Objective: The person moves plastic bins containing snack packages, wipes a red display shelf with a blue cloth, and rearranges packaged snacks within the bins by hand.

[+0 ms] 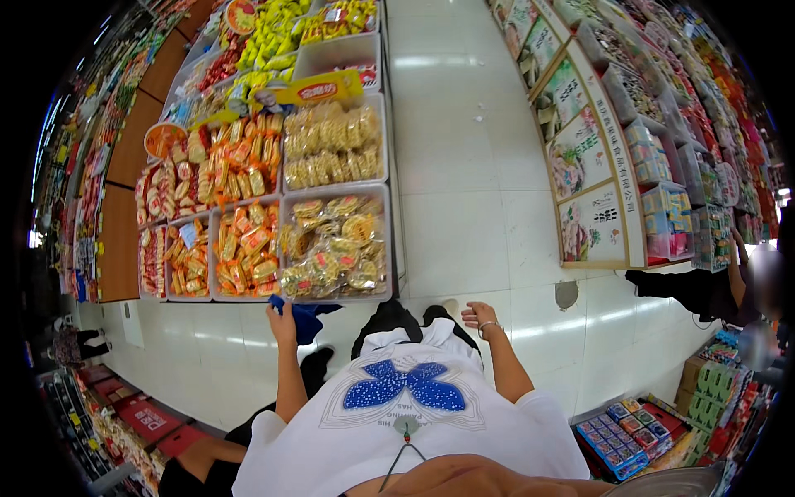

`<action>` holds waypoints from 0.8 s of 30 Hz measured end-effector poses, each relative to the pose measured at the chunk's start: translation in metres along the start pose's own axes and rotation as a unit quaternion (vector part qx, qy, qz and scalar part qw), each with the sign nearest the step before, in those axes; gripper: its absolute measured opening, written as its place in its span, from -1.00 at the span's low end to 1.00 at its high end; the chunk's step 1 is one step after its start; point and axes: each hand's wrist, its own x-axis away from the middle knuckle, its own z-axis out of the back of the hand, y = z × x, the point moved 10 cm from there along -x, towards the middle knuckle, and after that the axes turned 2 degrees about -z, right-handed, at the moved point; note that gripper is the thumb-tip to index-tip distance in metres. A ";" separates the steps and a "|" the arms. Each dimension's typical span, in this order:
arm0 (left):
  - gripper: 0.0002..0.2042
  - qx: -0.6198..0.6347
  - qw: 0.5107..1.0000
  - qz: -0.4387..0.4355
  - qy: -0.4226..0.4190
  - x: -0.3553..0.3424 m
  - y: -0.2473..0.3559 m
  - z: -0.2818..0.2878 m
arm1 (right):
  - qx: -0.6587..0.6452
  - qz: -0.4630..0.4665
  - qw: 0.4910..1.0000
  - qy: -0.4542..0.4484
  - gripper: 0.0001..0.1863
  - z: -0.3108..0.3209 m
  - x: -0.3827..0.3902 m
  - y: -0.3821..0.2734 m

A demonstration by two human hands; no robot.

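Note:
My left hand (282, 320) is closed on a dark blue cloth (308, 321), which hangs limp beside it. This hand is close to the front edge of a snack display, just below a clear bin (386, 291) of wrapped yellowish biscuit packs (335, 240). To its left, another bin holds small orange-and-gold wrapped snacks (248, 248). My right hand (479, 315), with a bracelet at the wrist, hangs over the tiled floor. Its fingers are loosely bent and apart, and nothing shows in them.
A tiled aisle (447, 149) runs ahead between the snack display and a second, panelled stand (592, 166) with bins. At right stands a person in dark clothes (687, 286). Another person's arm (211, 455) shows at lower left. Boxed goods (617, 439) lie at lower right.

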 end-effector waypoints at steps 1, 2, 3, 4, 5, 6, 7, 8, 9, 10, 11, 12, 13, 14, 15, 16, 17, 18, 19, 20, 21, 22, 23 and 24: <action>-0.54 0.021 1.000 0.014 0.006 0.011 0.019 0.004 | 0.000 -0.003 1.000 0.013 -0.65 0.016 0.001 0.006; -0.68 0.033 0.999 -0.005 -0.010 0.018 0.044 0.000 | -0.002 -0.011 0.999 0.034 -0.67 0.033 0.001 0.017; -0.71 0.062 0.997 -0.008 -0.038 0.029 0.074 -0.011 | -0.001 -0.015 0.998 0.054 -0.69 0.057 -0.006 0.036; -0.74 0.088 0.994 -0.010 -0.066 0.043 0.107 -0.024 | -0.006 -0.024 0.997 0.067 -0.69 0.081 -0.014 0.060; -0.76 0.116 0.989 -0.010 -0.094 0.054 0.129 -0.039 | -0.008 -0.032 0.996 0.079 -0.70 0.104 -0.018 0.082; -0.76 0.106 0.988 -0.043 -0.104 0.059 0.144 -0.051 | -0.003 -0.037 0.995 0.093 -0.71 0.125 -0.018 0.102; -0.75 0.147 0.982 -0.032 -0.113 0.067 0.155 -0.060 | 0.004 -0.040 0.994 0.105 -0.71 0.142 -0.015 0.114; -0.73 0.184 0.975 -0.022 -0.124 0.079 0.169 -0.069 | 0.009 -0.057 0.992 0.113 -0.71 0.156 -0.008 0.122; -0.71 0.219 0.965 -0.011 -0.141 0.093 0.185 -0.084 | 0.009 -0.076 0.989 0.126 -0.71 0.172 0.004 0.133; -0.67 0.247 0.957 0.012 -0.150 0.107 0.198 -0.099 | 0.007 -0.096 0.985 0.140 -0.70 0.187 0.013 0.142; -0.64 0.238 0.961 -0.009 -0.140 0.123 0.223 -0.108 | -0.009 -0.086 0.985 0.152 -0.68 0.202 0.019 0.144; -0.63 0.242 0.952 0.016 -0.187 0.127 0.222 -0.131 | -0.026 -0.077 0.983 0.164 -0.67 0.216 0.024 0.146; -0.61 0.244 0.940 0.041 -0.235 0.132 0.220 -0.156 | -0.043 -0.068 0.981 0.177 -0.65 0.229 0.029 0.148; -0.62 0.290 0.916 0.067 -0.268 0.139 0.226 -0.177 | -0.087 -0.057 0.980 0.167 -0.51 0.236 0.033 0.144; -0.63 0.331 0.889 0.095 -0.301 0.148 0.234 -0.198 | -0.098 -0.036 0.980 0.170 -0.46 0.243 0.039 0.135; -0.64 0.371 0.858 0.125 -0.333 0.158 0.244 -0.218 | -0.108 -0.015 0.979 0.174 -0.41 0.248 0.043 0.123; -0.63 0.412 0.825 0.136 -0.362 0.175 0.274 -0.231 | -0.123 0.003 0.976 0.180 -0.36 0.252 0.048 0.114; -0.62 0.449 0.791 0.150 -0.387 0.200 0.313 -0.234 | -0.151 0.015 0.972 0.181 -0.32 0.252 0.052 0.102; -0.60 0.486 0.754 0.167 -0.409 0.216 0.339 -0.240 | -0.177 0.028 0.967 0.182 -0.29 0.252 0.054 0.088; -0.56 0.531 0.691 0.135 -0.470 0.218 0.358 -0.254 | -0.206 0.031 0.964 0.168 -0.29 0.248 0.050 0.075; -0.60 0.549 0.657 0.124 -0.502 0.207 0.354 -0.276 | -0.232 0.035 0.960 0.150 -0.29 0.242 0.044 0.060; -0.63 0.566 0.619 0.115 -0.533 0.193 0.342 -0.306 | -0.222 0.034 0.964 0.143 -0.31 0.238 0.032 0.048; -0.68 0.580 0.592 0.136 -0.544 0.199 0.345 -0.324 | -0.218 0.032 0.965 0.143 -0.33 0.237 0.020 0.040; -0.73 0.594 0.568 0.153 -0.548 0.202 0.347 -0.337 | -0.207 0.018 0.971 0.120 -0.41 0.225 0.012 0.024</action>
